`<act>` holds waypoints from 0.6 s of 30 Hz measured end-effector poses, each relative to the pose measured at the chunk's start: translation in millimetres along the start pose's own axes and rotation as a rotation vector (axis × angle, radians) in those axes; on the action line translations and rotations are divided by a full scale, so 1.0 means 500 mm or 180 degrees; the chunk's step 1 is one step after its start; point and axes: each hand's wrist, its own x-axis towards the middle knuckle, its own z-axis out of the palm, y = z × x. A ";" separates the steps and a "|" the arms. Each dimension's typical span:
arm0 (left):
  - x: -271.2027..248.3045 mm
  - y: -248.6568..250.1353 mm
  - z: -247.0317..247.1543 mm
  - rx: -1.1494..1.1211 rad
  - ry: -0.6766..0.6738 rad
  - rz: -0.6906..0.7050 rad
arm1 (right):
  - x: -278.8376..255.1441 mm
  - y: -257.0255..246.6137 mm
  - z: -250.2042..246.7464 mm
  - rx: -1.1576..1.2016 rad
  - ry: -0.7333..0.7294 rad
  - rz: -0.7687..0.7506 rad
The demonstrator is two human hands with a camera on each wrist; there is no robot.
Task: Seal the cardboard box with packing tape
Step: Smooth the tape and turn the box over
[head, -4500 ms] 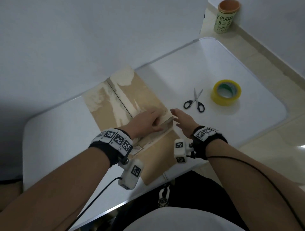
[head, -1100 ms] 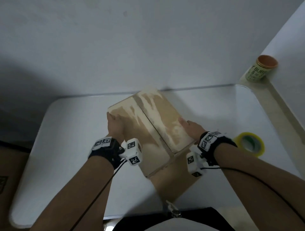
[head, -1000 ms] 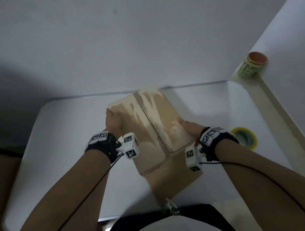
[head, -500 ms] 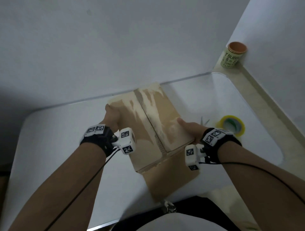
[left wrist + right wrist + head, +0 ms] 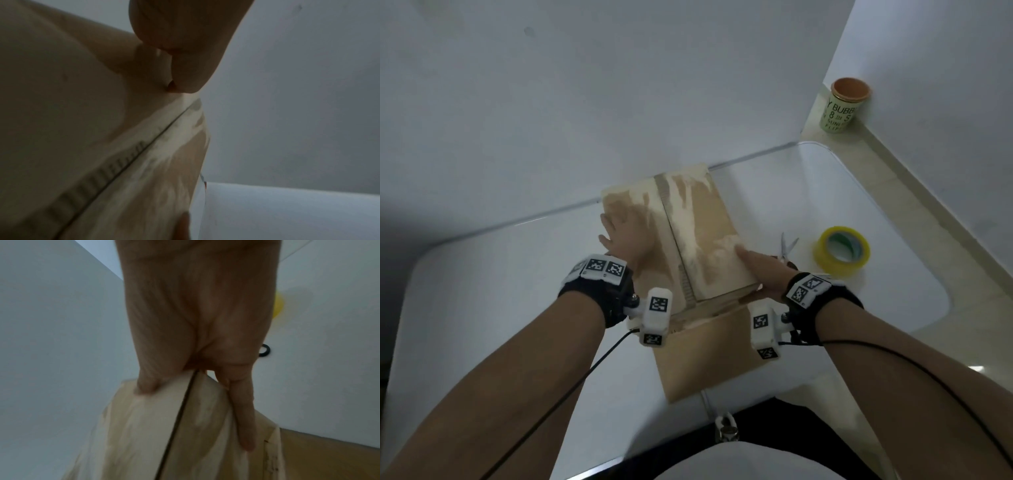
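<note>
The cardboard box [image 5: 709, 219] stands mid-table with both top flaps folded shut, and their seam [image 5: 674, 240] runs away from me. No tape shows on the seam. My left hand [image 5: 626, 236] lies flat on the left flap with its fingers straight. My right hand [image 5: 760, 270] straddles the box's right top edge. Its thumb [image 5: 144, 386] presses on the right flap, and a straight finger [image 5: 244, 418] lies down the side wall. In the left wrist view the seam [image 5: 144, 146] runs under my left hand [image 5: 180, 40]. The yellow packing tape roll [image 5: 840, 251] lies flat to the right of the box.
Scissors [image 5: 787, 246] lie between the box and the tape roll, partly hidden by my right hand. The white table [image 5: 482, 308] meets a wall just behind the box. A green cup [image 5: 846, 106] stands on the floor in the corner. The box's near face reaches the table's front edge.
My left hand has come off the box's left edge and now lies flat on top of the left flap. The right hand stays at the right edge. The head view has swung.
</note>
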 end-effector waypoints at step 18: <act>0.001 0.232 0.086 -0.0904 -0.0810 0.0706 | 0.117 0.082 -0.331 -0.2878 0.1892 -0.0081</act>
